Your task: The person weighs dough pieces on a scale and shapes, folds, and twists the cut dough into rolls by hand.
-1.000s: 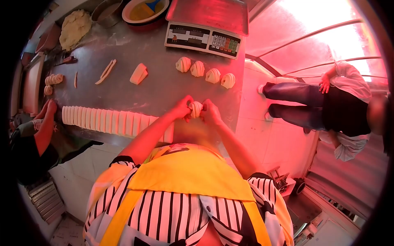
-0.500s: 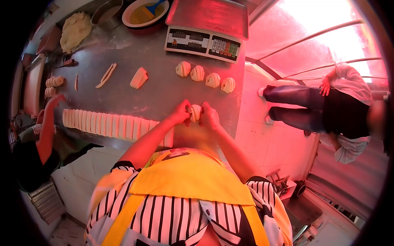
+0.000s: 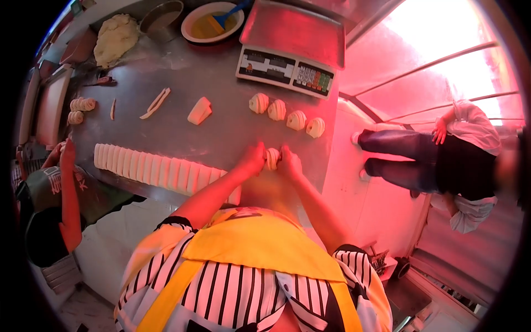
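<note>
Dough twist (image 3: 271, 159) is sitting between left hand (image 3: 254, 160) and right hand (image 3: 290, 164), whose fingers are pinching its ends over the table (image 3: 172, 124); it is looking light, soft and easily squashed, ends probably offering the safest hold.

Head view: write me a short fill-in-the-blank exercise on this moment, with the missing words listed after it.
The left hand and right hand together hold exactly ____ dough twist.
The row of shaped pieces nearest the scale numbers ____.
The wearer's apron is mostly ____.
The brush in the bowl has a ____ handle.

Missing words: one; four; yellow; blue.
</note>
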Action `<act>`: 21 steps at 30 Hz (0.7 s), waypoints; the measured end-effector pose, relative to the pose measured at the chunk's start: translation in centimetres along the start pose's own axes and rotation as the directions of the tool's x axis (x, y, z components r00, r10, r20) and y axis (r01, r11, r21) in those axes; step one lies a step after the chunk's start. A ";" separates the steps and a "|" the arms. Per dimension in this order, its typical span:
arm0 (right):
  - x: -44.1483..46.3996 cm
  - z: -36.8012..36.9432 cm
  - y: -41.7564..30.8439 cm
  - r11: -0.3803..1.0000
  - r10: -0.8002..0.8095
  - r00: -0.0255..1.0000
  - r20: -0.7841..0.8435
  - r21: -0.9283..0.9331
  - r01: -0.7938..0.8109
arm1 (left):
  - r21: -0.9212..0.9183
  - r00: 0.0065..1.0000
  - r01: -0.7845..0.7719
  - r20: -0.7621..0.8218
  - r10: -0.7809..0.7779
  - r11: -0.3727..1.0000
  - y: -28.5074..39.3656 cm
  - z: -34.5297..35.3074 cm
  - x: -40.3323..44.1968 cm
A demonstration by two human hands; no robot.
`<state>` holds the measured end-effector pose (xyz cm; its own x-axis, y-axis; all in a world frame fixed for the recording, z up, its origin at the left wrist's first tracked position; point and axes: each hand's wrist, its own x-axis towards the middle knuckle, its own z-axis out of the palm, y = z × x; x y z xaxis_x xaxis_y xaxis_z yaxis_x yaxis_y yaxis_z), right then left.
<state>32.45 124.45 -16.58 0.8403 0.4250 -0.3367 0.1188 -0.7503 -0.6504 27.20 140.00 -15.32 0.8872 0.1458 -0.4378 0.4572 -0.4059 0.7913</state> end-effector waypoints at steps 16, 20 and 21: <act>0.4 -1.6 -4.0 0.724 0.042 0.916 0.398 0.620 -0.302 | 0.268 0.909 -0.225 -0.288 0.301 0.937 -5.5 -13.9 14.3; 3.3 -0.3 -6.3 0.943 -0.105 0.942 0.317 0.333 -0.008 | 0.047 0.965 0.009 -0.261 0.004 0.999 -3.0 -15.2 12.3; 4.6 0.2 -7.3 0.950 -0.128 0.959 0.255 0.310 0.044 | -0.017 0.962 0.056 -0.266 -0.059 0.998 -2.9 -15.6 11.6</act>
<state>35.36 132.02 -13.48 0.6554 0.6321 -0.4133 -0.0144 -0.5367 -0.8436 37.12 156.98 -16.01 0.8434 0.4043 -0.3540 0.5072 -0.3813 0.7729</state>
